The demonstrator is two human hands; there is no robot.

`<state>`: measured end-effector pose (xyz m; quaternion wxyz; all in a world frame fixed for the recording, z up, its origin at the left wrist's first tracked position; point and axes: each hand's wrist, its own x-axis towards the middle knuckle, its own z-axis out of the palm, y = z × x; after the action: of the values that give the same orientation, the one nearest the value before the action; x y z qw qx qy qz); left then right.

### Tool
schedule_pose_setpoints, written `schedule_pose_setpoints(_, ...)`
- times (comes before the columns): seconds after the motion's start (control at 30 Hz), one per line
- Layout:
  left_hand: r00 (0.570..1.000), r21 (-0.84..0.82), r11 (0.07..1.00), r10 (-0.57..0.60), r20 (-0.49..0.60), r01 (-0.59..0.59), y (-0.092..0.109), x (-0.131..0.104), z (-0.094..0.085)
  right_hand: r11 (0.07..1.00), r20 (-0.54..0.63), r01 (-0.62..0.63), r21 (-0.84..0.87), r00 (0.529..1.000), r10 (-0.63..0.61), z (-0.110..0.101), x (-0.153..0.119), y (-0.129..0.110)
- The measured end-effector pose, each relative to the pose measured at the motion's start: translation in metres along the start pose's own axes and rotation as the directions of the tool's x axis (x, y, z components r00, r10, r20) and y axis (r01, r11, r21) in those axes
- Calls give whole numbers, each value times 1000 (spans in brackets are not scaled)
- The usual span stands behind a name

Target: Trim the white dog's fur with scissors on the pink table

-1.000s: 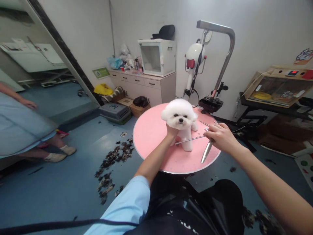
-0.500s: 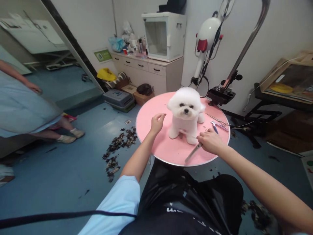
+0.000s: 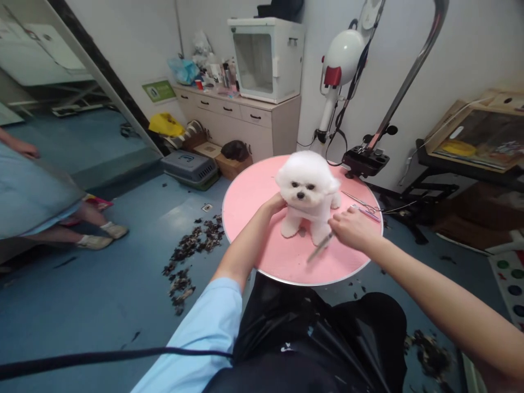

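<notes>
The white dog (image 3: 307,188) is on the round pink bench (image 3: 245,202), right of its middle, with its face towards the camera and both front paws on the top. The left hand (image 3: 278,203) reaches in against the dog's side, at the left below its head; its fingers are partly hidden by the fur, so I cannot tell whether they grasp. The right hand (image 3: 347,226) is closed around a thin grey tool (image 3: 320,247), blurred, which points near and left, in front of a front paw. A pair of scissors (image 3: 362,202) lies to the right of the dog, with a purple tool (image 3: 370,214) just beside, partly covered by the right hand. At the bench's far right edge is a black holder (image 3: 365,160) with a metal arm (image 3: 409,82) rising from it. Dark hair clippings (image 3: 192,245) lie on the floor, left of the bench.
</notes>
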<state>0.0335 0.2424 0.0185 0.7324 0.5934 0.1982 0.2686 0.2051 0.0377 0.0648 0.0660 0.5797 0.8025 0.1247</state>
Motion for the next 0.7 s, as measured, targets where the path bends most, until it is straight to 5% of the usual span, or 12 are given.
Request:
schedule_pose_setpoints(0.1, 999, -68, 997, 26, 42, -23, -11, 5, -2, 985, 86, 146, 88, 984, -154, 1, -4, -5)
schedule_pose_setpoints(0.23, 992, -143, 984, -89, 94, 102, -28, 14, -8, 997, -61, -81, 0, 995, 81, 2, -12, -4)
schedule_pose_setpoints(0.4, 978, -171, 981, -50, 203, 86, -34, 16, -2, 982, 25, 145, 120, 989, -149, 4, -28, -12)
schedule_pose_setpoints(0.47, 973, -160, 987, 5, 231, 33, -32, 14, 4, 995, -53, 28, 92, 998, -23, 3, -33, -14)
schedule_pose_setpoints(0.53, 977, -151, 988, 6, 213, 26, -30, 12, 8, 994, -69, -89, 63, 993, 94, 1, -35, -16)
schedule_pose_setpoints(0.63, 993, -124, 992, -4, 120, 19, -32, 6, 8, 989, 88, 23, 143, 995, -36, 0, -37, -22)
schedule_pose_setpoints(0.7, 999, -39, 999, 23, -40, -25, -34, -6, 4, 985, 120, 11, 175, 992, -33, 1, -40, -23)
